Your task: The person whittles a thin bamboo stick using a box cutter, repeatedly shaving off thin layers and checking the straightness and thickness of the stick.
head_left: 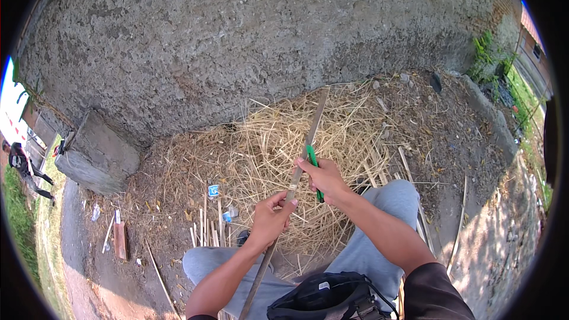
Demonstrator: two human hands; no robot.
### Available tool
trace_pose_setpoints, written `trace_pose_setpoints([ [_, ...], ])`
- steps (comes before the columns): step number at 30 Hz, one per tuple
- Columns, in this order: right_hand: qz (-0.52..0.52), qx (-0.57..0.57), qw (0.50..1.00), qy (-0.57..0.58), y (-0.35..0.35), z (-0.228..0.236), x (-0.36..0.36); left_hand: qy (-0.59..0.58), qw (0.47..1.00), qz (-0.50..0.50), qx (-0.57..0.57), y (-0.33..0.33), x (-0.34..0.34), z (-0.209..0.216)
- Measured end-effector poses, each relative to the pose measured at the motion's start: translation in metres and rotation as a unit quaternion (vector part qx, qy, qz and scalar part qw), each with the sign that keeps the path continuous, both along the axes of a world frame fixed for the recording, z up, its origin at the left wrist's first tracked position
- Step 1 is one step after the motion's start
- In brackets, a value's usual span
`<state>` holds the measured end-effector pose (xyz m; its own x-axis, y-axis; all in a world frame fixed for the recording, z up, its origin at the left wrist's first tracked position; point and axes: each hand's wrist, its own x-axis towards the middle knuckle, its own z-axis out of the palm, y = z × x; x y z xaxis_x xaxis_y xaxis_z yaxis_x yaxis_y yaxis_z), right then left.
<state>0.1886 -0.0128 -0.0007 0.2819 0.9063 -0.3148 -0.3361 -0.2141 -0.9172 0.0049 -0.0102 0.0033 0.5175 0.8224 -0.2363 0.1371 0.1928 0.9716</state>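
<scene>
A long, narrow strip of what looks like bamboo (317,117) slants from the lower edge up toward the wall. My left hand (272,218) is closed round its middle, with the thumb along it. Farther up the strip, my right hand (326,180) grips a green cutter knife (312,155), its thumb pressed near the strip. The handle's lower end shows below my fingers; the blade cannot be made out. Both hands are above a heap of pale, curly shavings (267,142), between my bent knees in grey trousers.
A rough grey wall (237,35) stands ahead, with a concrete block (98,154) at its left foot. Cut strips (204,228), a brown wooden piece (120,240) and plastic litter (213,191) lie left. A black bag (326,296) rests at my lap. Another person (26,169) is far left.
</scene>
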Motion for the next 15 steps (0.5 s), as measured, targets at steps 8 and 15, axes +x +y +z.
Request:
trace_pose_setpoints([
  [8,0.010,-0.013,1.000,-0.022,-0.0028,0.0015,0.0008,0.006,1.000,-0.021,-0.003,-0.0001,-0.0011,-0.0010],
  [15,0.008,-0.007,1.000,-0.024,-0.0055,0.0005,-0.0008,0.004,1.000,-0.021,0.001,-0.0024,-0.0026,-0.0020],
])
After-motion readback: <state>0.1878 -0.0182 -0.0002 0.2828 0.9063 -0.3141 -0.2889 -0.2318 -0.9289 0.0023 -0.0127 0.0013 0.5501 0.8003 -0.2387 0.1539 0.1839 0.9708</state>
